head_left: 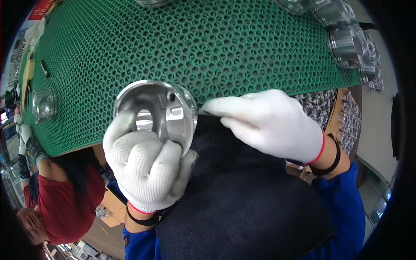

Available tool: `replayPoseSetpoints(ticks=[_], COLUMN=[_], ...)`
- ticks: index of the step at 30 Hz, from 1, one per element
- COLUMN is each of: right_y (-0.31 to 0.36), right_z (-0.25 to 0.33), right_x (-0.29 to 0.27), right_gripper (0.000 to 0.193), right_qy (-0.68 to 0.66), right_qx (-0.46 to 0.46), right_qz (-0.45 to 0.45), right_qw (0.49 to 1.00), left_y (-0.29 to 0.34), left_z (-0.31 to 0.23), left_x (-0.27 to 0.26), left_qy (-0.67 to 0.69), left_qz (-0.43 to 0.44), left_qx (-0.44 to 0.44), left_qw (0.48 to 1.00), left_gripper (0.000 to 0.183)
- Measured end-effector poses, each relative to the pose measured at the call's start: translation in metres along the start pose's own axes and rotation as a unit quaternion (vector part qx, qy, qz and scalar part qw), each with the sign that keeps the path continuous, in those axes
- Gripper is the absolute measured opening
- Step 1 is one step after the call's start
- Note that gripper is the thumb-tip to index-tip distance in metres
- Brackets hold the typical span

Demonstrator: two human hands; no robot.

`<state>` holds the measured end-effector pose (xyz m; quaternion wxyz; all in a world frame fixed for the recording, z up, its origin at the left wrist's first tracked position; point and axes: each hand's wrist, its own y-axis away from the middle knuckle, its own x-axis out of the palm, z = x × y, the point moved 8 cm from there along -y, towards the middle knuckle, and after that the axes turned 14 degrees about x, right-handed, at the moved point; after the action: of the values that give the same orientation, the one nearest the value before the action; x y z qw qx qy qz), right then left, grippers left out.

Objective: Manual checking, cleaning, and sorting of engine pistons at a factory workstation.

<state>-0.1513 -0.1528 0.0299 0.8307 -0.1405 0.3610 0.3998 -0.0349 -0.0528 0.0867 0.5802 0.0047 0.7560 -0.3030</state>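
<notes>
- The left hand point(145, 169), in a white glove, is closed around the near-left wall of a shiny metal piston point(177, 125), with a finger reaching over the rim to the inside.
- The piston is at the worktop's near edge, in front of the body, its hollow end turned up toward the viewer; whether it touches the worktop point(242, 56) cannot be told.
- The right hand point(277, 125), also gloved, is just right of the piston, its fingers pinched together toward the rim; a grey sliver shows at the fingertips, too small to tell what it is or whether it is gripped.
- The worktop is green and perforated.
- One piston point(44, 106) stands at the left of the worktop; a group of pistons point(349, 45) is at the far right.
- A small dark stick point(44, 68) lies at the far left.
- More pistons point(346, 117) fill a space below the worktop's right side.
- A dark apron point(234, 208) covers the wearer's front, between blue sleeves point(342, 208).
- A co-worker in red point(71, 208) is at the left.
</notes>
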Motion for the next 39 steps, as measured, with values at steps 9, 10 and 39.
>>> replayPoseSetpoints(ticks=[9,10,39], right_y=[0.021,0.022,-0.042], right_z=[-0.042,-0.040,-0.012], right_x=[0.006,0.000,-0.013], right_gripper=[0.035,0.035,0.034], right_qy=[-0.507,-0.530,-0.191], right_qx=[0.314,0.282,0.174], right_qz=[0.207,0.191,0.181], right_qw=[0.776,0.776,0.949], left_y=[0.020,0.023,-0.010], left_z=[0.024,0.031,0.039], left_x=[-0.022,-0.027,-0.003], left_qy=[0.003,0.023,0.058], left_qz=[-0.092,-0.145,-0.077], left_qx=[-0.050,-0.079,0.005], left_qw=[0.995,0.986,0.995], left_gripper=[0.025,0.023,0.017])
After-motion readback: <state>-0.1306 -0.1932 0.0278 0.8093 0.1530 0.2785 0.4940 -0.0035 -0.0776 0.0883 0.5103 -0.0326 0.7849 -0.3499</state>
